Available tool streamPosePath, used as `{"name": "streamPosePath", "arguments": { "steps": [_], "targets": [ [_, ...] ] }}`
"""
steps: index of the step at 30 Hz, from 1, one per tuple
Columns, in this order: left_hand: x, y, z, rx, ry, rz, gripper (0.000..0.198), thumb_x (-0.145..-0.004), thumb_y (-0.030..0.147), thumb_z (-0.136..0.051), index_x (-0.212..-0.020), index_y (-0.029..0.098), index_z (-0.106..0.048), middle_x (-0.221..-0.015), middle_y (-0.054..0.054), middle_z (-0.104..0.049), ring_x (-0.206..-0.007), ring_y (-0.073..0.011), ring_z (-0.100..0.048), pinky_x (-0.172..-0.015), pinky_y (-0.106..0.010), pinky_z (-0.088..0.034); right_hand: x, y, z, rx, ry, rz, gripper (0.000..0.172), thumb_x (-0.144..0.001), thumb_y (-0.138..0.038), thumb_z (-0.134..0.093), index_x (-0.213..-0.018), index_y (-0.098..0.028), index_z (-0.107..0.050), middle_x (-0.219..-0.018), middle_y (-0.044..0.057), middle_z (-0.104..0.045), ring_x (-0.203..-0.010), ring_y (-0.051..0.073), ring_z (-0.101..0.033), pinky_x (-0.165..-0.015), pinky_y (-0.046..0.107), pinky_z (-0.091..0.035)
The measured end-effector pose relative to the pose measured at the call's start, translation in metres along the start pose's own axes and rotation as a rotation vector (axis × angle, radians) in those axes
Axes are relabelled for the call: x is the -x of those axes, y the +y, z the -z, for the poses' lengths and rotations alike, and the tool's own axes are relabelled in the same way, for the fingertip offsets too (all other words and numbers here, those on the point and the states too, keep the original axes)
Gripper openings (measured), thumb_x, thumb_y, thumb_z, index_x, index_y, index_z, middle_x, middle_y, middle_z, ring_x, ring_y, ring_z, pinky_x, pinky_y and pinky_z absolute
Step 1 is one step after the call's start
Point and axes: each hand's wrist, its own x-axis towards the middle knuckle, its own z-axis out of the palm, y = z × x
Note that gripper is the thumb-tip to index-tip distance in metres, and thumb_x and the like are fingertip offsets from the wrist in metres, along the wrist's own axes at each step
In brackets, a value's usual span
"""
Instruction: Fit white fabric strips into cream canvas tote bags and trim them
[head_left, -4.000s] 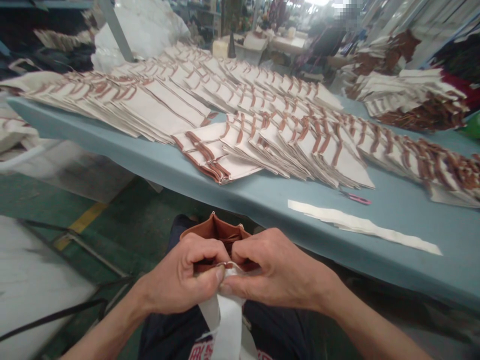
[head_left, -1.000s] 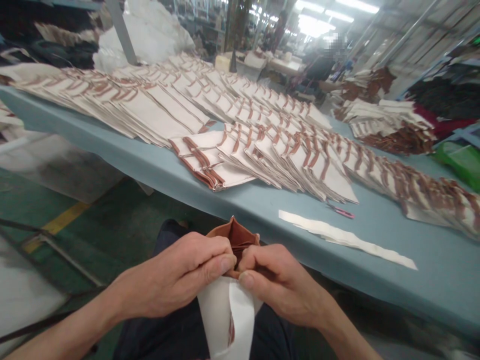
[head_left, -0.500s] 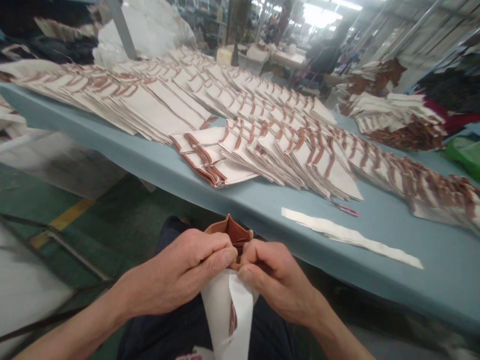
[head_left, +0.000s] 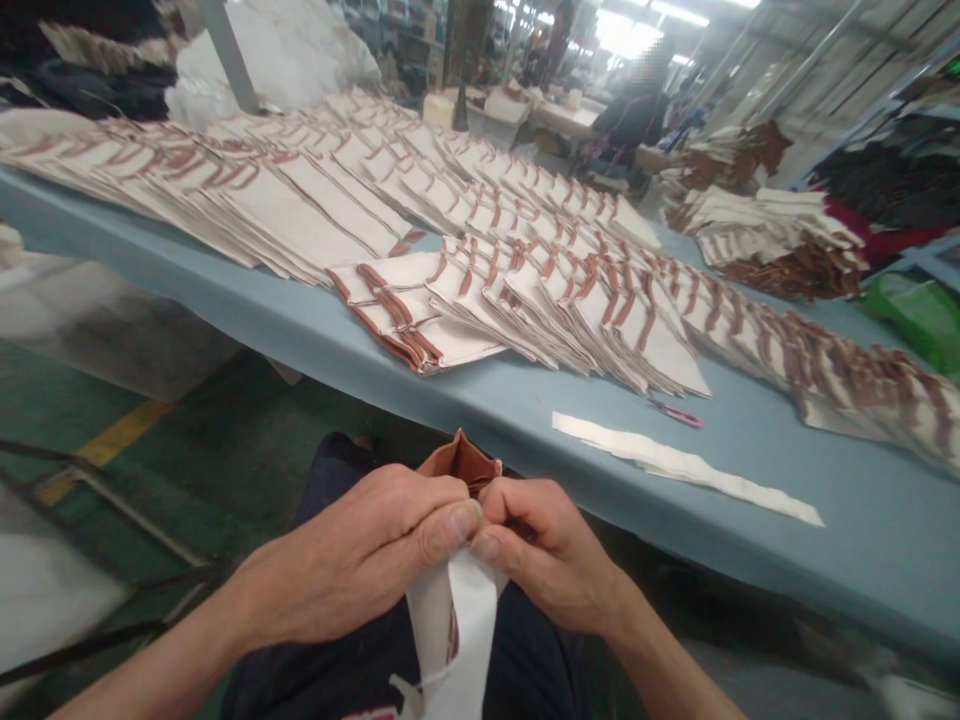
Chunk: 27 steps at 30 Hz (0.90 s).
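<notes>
My left hand (head_left: 360,565) and my right hand (head_left: 551,555) meet over my lap, both pinched on a cream cloth bag (head_left: 457,630) with a brown leather top (head_left: 461,462). The thumbs and forefingers press together at the seam where brown meets cream. The cream part hangs down between my knees. The brown part bunches up above my fingers.
A blue-grey table (head_left: 300,330) runs across in front of me, covered with overlapping rows of finished cream bags with brown straps (head_left: 525,290). A pink-handled snipper (head_left: 679,414) and a cream cloth strip (head_left: 682,467) lie near the front edge. Another person sits far back.
My hands have closed in tighter on the bag's top since four seconds ago, hiding more of the brown part. Over the last second they have hardly moved.
</notes>
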Motion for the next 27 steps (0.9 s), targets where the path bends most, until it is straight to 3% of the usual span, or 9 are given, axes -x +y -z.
{"name": "streamPosePath", "arguments": {
  "steps": [5,11,20,27],
  "targets": [
    [0.004,-0.001,-0.018,0.024,0.146,0.024,0.040,-0.108,0.030,-0.035,-0.069,0.021,-0.036,-0.065,0.006,-0.040,-0.058,-0.0109,-0.038,-0.057,-0.025,-0.031,0.003,-0.007,-0.004,-0.031,0.013,-0.029,0.040,-0.099,-0.039,-0.067,-0.070,-0.020,-0.047,-0.064,-0.007,-0.042,-0.057,0.009,-0.034,-0.052,0.024,-0.027],
    [0.004,-0.007,-0.032,0.159,0.234,0.031,0.034,-0.105,0.029,-0.034,-0.072,0.023,-0.038,-0.064,0.006,-0.035,-0.056,-0.0121,-0.034,-0.055,-0.027,-0.030,0.004,-0.011,-0.013,-0.104,0.084,0.001,0.039,-0.104,-0.040,-0.057,-0.072,-0.022,-0.043,-0.066,-0.006,-0.041,-0.058,0.010,-0.034,-0.053,0.025,-0.028],
    [-0.001,-0.015,-0.045,0.210,0.350,0.001,0.037,-0.107,0.027,-0.033,-0.070,0.022,-0.037,-0.063,0.007,-0.034,-0.054,-0.0102,-0.031,-0.050,-0.025,-0.028,-0.002,-0.002,-0.031,-0.103,0.288,0.065,0.036,-0.101,-0.032,-0.052,-0.068,-0.022,-0.039,-0.063,-0.007,-0.038,-0.055,0.009,-0.035,-0.051,0.023,-0.029],
    [-0.001,-0.020,-0.050,0.403,0.329,0.095,0.044,-0.109,0.041,-0.037,-0.070,0.021,-0.040,-0.062,0.007,-0.036,-0.052,-0.0088,-0.031,-0.046,-0.022,-0.027,-0.004,0.002,-0.039,-0.081,0.367,-0.013,0.034,-0.096,-0.031,-0.051,-0.066,-0.023,-0.037,-0.058,-0.007,-0.036,-0.051,0.009,-0.031,-0.047,0.022,-0.027]
  ]
}}
